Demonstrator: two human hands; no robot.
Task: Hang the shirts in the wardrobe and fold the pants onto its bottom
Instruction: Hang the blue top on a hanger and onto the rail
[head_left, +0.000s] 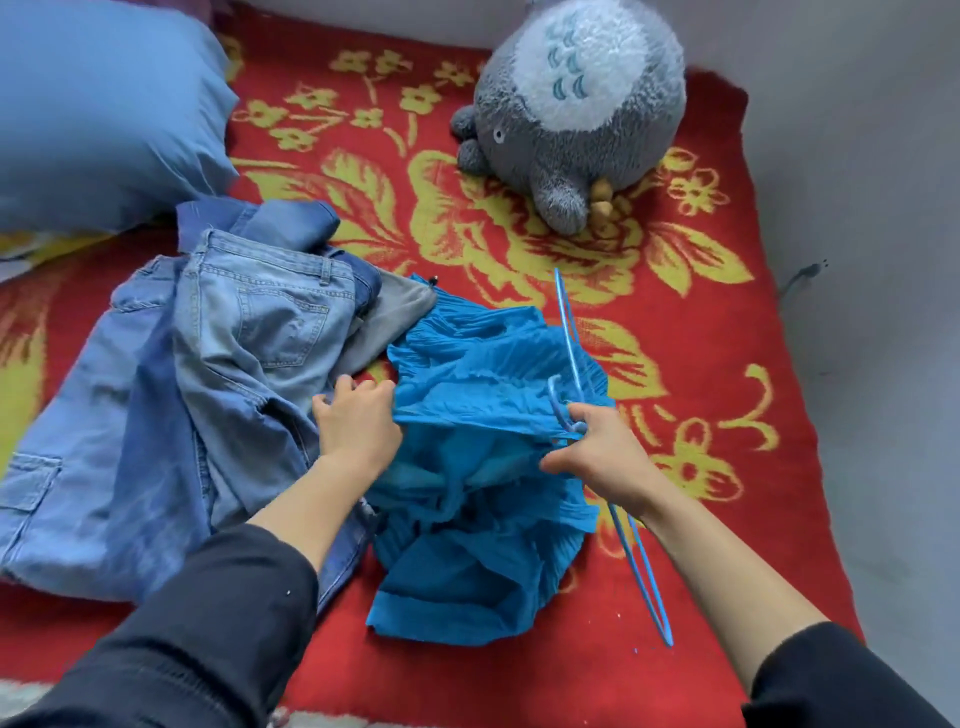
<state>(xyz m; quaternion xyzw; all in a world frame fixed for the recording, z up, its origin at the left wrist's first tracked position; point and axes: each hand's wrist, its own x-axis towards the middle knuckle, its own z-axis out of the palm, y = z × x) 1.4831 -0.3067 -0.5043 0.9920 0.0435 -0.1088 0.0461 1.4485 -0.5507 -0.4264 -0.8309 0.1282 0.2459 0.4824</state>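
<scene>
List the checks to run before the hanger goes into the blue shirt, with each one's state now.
1. Grip of the left hand on the blue shirt: ok.
2. Grip of the right hand on the hanger, at its hook: ok.
3. Hanger inside the shirt: not ok, it lies outside the cloth.
4. Opening held, neck or hem: cannot tell, cloth is bunched.
5. Shirt free of the jeans: cannot tell, they meet by the left hand.
</scene>
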